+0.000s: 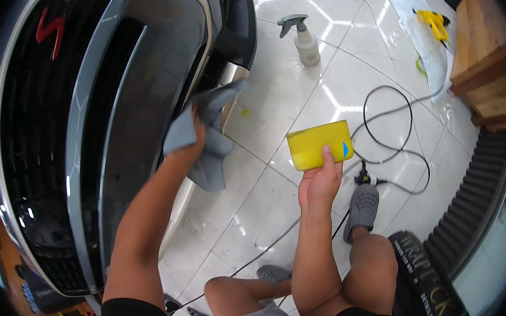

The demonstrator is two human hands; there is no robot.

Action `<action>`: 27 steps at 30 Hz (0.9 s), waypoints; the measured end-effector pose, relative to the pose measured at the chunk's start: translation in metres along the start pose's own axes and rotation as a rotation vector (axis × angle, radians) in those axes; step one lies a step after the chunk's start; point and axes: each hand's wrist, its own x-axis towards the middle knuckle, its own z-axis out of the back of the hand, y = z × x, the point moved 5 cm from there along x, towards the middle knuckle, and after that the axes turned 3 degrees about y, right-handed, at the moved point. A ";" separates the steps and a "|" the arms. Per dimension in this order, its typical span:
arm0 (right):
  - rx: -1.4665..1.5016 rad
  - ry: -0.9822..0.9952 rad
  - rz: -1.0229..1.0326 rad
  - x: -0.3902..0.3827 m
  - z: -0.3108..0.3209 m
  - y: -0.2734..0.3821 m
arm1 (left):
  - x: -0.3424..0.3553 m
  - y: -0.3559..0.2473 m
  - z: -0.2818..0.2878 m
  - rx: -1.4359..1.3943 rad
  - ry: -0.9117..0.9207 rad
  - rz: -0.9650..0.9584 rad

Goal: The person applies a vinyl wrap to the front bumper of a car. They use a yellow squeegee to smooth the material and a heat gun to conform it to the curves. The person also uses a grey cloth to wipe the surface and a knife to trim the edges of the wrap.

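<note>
My left hand (195, 134) is closed around a grey cloth (207, 163) beside the corner of a car's front bumper (230, 89). The cloth hangs in loose folds, its upper part blurred, and most of my fingers are hidden behind it. Whether it touches the bumper I cannot tell. My right hand (321, 186) grips a flat yellow squeegee (318, 143) by its lower edge, thumb on the face turned toward me. Rounded corners and a small blue triangle mark this squeegee, which is held up over the tiled floor, away from the car.
A spray bottle (306, 44) with a grey trigger stands on the floor beyond my hands. A black cable (409, 152) loops at right. Farther off are a yellow tool (435, 24) and a wooden cabinet (494, 59). A dark padded seat (432, 285) is near my right knee.
</note>
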 end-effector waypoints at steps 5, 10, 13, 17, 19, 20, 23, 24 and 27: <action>-0.211 -0.055 -0.155 -0.061 0.020 0.013 | -0.173 -0.044 -0.011 -0.062 0.180 -0.347; -0.629 0.069 -0.174 -0.116 0.008 0.104 | -0.281 -0.024 0.076 -0.846 0.078 0.005; -0.599 0.162 -0.288 -0.139 -0.018 0.157 | -0.307 0.027 0.172 -1.414 -0.002 0.304; -0.433 0.823 -0.636 -0.208 -0.177 0.217 | -0.288 0.032 0.349 -2.108 0.044 0.233; -0.682 1.044 -0.469 -0.217 -0.232 0.248 | -0.273 0.002 0.436 -2.561 0.206 0.167; -0.691 1.054 -0.467 -0.198 -0.247 0.276 | -0.257 -0.001 0.461 -2.516 0.155 0.034; -0.765 1.030 -0.259 -0.139 -0.270 0.361 | -0.211 -0.030 0.549 -2.440 0.046 -0.061; -0.806 0.929 -0.078 -0.107 -0.265 0.404 | -0.198 -0.033 0.549 -2.336 0.074 -0.179; -1.303 0.337 0.218 -0.012 -0.266 0.558 | -0.188 -0.038 0.557 -2.016 0.180 -0.171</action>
